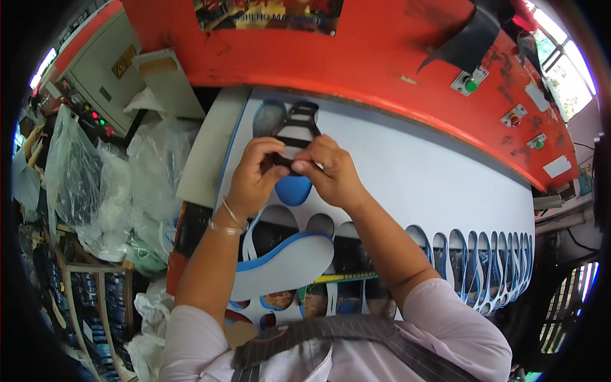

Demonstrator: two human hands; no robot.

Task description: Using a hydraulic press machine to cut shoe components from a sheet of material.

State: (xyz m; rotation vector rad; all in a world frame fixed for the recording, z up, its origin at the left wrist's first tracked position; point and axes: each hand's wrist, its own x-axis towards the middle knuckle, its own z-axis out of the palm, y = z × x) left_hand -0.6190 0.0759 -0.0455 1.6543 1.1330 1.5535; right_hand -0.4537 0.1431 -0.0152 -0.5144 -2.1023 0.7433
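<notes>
Both my hands hold a dark, sole-shaped cutting die (305, 106) with crossbars, over the upper left part of a white foam sheet (433, 165). My left hand (254, 175) pinches its near left side, thumb and fingers closed. My right hand (334, 172) grips its near right side. Just below the hands shows the rounded blue end of a piece (293, 190); the rest of it is hidden. Nearer to me, a cut foam sole (289, 267), white with a blue edge, lies across openings in the sheet. A grey rounded opening (270, 118) shows left of the die.
Behind the sheet stands a red machine beam (375, 57) with a green button (471, 85). Sole-shaped cut-outs (474, 261) line the sheet's near right edge. Clear plastic bags (83, 184) and a grey control cabinet (102, 73) are at left. A rack (95, 305) of blue pieces stands lower left.
</notes>
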